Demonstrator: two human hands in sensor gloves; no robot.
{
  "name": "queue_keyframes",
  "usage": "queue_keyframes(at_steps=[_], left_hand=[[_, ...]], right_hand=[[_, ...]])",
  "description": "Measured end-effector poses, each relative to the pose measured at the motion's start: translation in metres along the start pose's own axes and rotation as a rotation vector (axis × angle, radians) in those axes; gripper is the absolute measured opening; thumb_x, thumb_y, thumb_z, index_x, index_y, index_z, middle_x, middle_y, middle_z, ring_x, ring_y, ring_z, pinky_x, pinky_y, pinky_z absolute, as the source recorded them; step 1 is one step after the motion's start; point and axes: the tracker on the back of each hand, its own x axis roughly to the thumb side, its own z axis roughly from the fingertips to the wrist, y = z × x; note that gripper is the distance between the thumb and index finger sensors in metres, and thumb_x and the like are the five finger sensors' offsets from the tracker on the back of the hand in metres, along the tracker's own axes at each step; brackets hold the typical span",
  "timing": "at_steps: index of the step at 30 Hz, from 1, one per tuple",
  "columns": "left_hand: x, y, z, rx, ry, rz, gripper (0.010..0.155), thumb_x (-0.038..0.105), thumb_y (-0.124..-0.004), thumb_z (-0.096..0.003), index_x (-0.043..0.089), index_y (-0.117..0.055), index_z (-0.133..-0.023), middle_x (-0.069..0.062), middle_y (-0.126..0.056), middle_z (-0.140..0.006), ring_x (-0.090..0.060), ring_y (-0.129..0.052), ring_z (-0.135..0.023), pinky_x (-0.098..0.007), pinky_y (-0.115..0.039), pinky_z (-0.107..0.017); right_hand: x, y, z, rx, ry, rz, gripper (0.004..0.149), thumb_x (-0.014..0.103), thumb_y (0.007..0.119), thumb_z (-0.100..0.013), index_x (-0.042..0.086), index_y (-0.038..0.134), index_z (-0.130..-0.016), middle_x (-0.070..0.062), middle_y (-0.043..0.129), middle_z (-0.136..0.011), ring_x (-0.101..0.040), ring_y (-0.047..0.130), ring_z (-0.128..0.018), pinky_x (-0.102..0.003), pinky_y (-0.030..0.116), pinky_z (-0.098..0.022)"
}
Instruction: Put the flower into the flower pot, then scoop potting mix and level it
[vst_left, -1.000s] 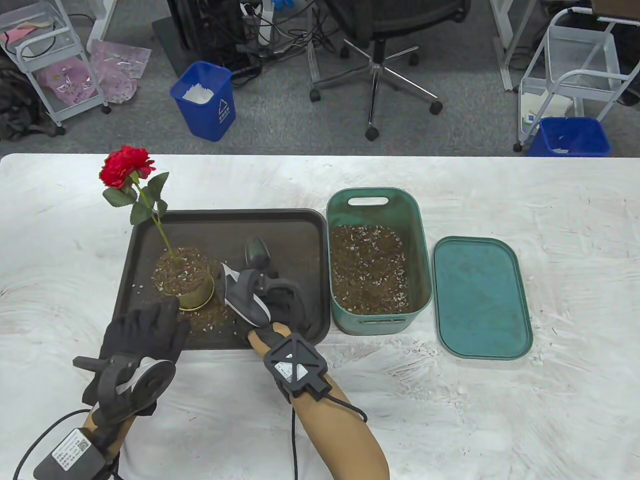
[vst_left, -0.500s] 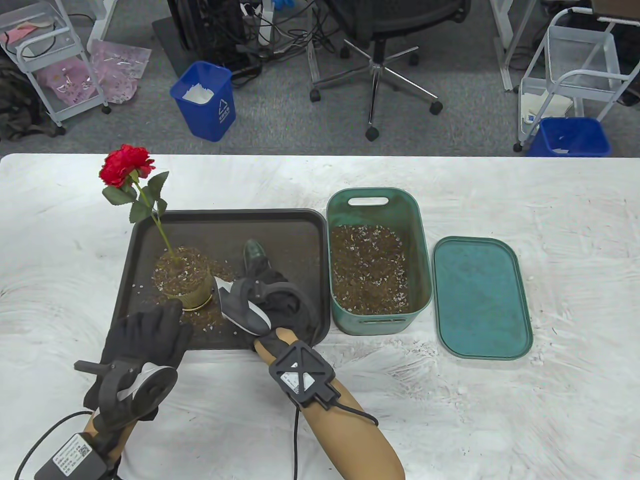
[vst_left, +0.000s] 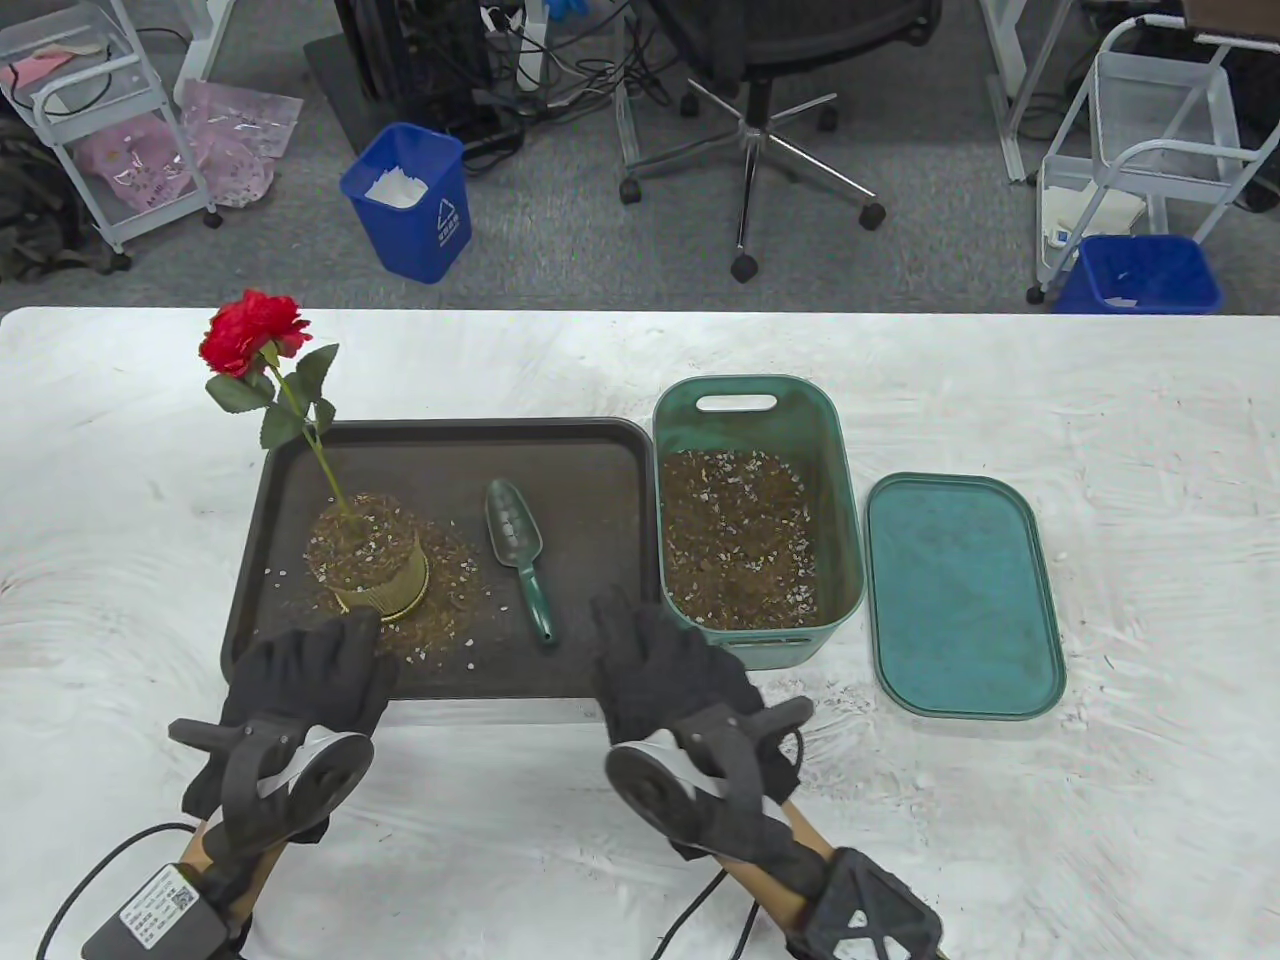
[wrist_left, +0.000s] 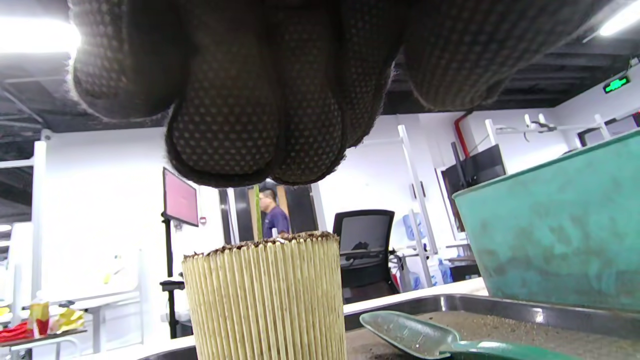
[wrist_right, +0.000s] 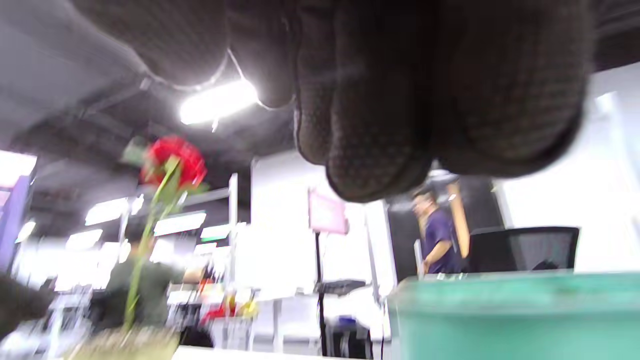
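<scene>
At the far left of the white counter (vst_left: 1050, 400), the left hand (vst_left: 300, 680) hovers at the near edge of the dark tray (vst_left: 590, 450), its gloved fingers (wrist_left: 225, 125) loosely extended and holding nothing, their tips close to the pot. The ribbed yellow flower pot (vst_left: 385, 585) stands upright in the left part of the tray, filled to the rim with brown potting mix (vst_left: 355, 545) flecked with white. The red artificial flower (vst_left: 252, 333) rises from that mix, its green stem leaning toward the far left so the bloom hangs beyond the tray's far-left corner. Loose mix is scattered on the tray floor around the pot, mainly to its right and near side. Just right of the spill, the green scoop (vst_left: 520, 555) lies flat on the tray, bowl toward the far side and handle toward the near side, touched by neither hand. The right hand (vst_left: 665, 675) hovers over the tray's near-right corner, fingers stretched out and empty; the scoop handle ends just left of it. Beside the tray on the right, touching or nearly so, stands the green bin (vst_left: 750, 400), partly filled with potting mix. Its green lid (vst_left: 960, 595) lies flat on the counter just to the right of the bin. In the right wrist view everything is blurred.
</scene>
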Motion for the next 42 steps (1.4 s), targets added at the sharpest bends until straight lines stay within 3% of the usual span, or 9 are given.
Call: queue_keyframes(at_steps=[3, 7, 9, 12, 16, 18, 24, 38, 42], left_hand=[[0.002, -0.001, 0.0, -0.009, -0.008, -0.002, 0.054, 0.052, -0.081, -0.0386, 0.022, -0.093, -0.082, -0.001, -0.103, -0.07, -0.027, -0.111, -0.048, -0.044, -0.091, -0.044], [0.007, -0.001, -0.001, -0.009, -0.014, -0.003, 0.053, 0.05, -0.08, -0.0393, 0.022, -0.092, -0.082, -0.001, -0.103, -0.07, -0.027, -0.11, -0.049, -0.044, -0.091, -0.044], [0.008, -0.001, -0.001, -0.011, -0.019, -0.003, 0.053, 0.05, -0.081, -0.0392, 0.022, -0.093, -0.082, -0.001, -0.103, -0.07, -0.027, -0.11, -0.049, -0.044, -0.091, -0.045], [0.009, -0.005, 0.0, -0.029, -0.027, -0.002, 0.053, 0.051, -0.08, -0.039, 0.022, -0.093, -0.082, -0.001, -0.103, -0.071, -0.027, -0.111, -0.049, -0.044, -0.09, -0.045], [0.011, -0.01, 0.001, -0.066, -0.044, 0.008, 0.054, 0.051, -0.08, -0.0387, 0.023, -0.093, -0.082, -0.001, -0.103, -0.071, -0.027, -0.111, -0.05, -0.044, -0.091, -0.045], [0.013, -0.01, 0.002, -0.072, -0.05, 0.012, 0.054, 0.052, -0.08, -0.0387, 0.023, -0.093, -0.082, -0.001, -0.103, -0.071, -0.027, -0.111, -0.05, -0.044, -0.091, -0.045], [0.016, -0.009, 0.002, -0.072, -0.066, 0.023, 0.054, 0.052, -0.08, -0.0386, 0.023, -0.093, -0.082, -0.001, -0.103, -0.071, -0.027, -0.111, -0.05, -0.044, -0.091, -0.045], [0.015, -0.012, 0.002, -0.083, -0.071, 0.035, 0.054, 0.052, -0.08, -0.0385, 0.023, -0.093, -0.082, -0.001, -0.103, -0.071, -0.027, -0.111, -0.05, -0.044, -0.091, -0.045], [0.015, -0.012, 0.002, -0.091, -0.07, 0.041, 0.054, 0.052, -0.08, -0.0384, 0.023, -0.093, -0.082, -0.001, -0.103, -0.071, -0.027, -0.111, -0.05, -0.044, -0.091, -0.045]], right_hand=[[-0.058, -0.038, 0.002, -0.125, 0.157, 0.04, 0.054, 0.039, 0.075, -0.043, 0.016, 0.071, -0.091, -0.016, 0.089, -0.082, -0.033, 0.103, -0.047, -0.053, 0.093, -0.029], [-0.155, -0.072, 0.012, -0.315, 0.537, 0.03, 0.047, 0.035, 0.078, -0.042, 0.015, 0.076, -0.086, -0.016, 0.088, -0.083, -0.034, 0.102, -0.048, -0.052, 0.091, -0.028], [-0.2, -0.069, 0.023, -0.255, 0.73, 0.02, 0.047, 0.035, 0.079, -0.042, 0.015, 0.074, -0.085, -0.017, 0.085, -0.084, -0.033, 0.1, -0.049, -0.05, 0.091, -0.028], [-0.251, -0.038, 0.045, -0.142, 0.923, 0.069, 0.046, 0.033, 0.082, -0.042, 0.015, 0.074, -0.083, -0.017, 0.084, -0.084, -0.033, 0.099, -0.048, -0.049, 0.09, -0.025], [-0.294, 0.006, 0.064, 0.263, 1.12, 0.285, 0.056, 0.037, 0.084, -0.041, 0.016, 0.068, -0.09, -0.017, 0.08, -0.087, -0.031, 0.098, -0.049, -0.046, 0.09, -0.026], [-0.305, 0.02, 0.073, 0.404, 1.2, 0.36, 0.062, 0.041, 0.085, -0.04, 0.015, 0.065, -0.093, -0.017, 0.079, -0.088, -0.031, 0.098, -0.05, -0.045, 0.09, -0.026], [-0.322, 0.033, 0.089, 0.491, 1.311, 0.395, 0.063, 0.041, 0.086, -0.039, 0.014, 0.066, -0.092, -0.015, 0.083, -0.083, -0.029, 0.099, -0.045, -0.043, 0.09, -0.022], [-0.326, 0.046, 0.089, 0.469, 1.307, 0.439, 0.05, 0.034, 0.089, -0.039, 0.016, 0.076, -0.084, -0.01, 0.094, -0.066, -0.023, 0.1, -0.028, -0.042, 0.091, -0.015], [-0.326, 0.041, 0.089, 0.452, 1.318, 0.415, 0.048, 0.034, 0.086, -0.04, 0.017, 0.075, -0.084, -0.012, 0.092, -0.072, -0.024, 0.102, -0.033, -0.041, 0.092, -0.017]])
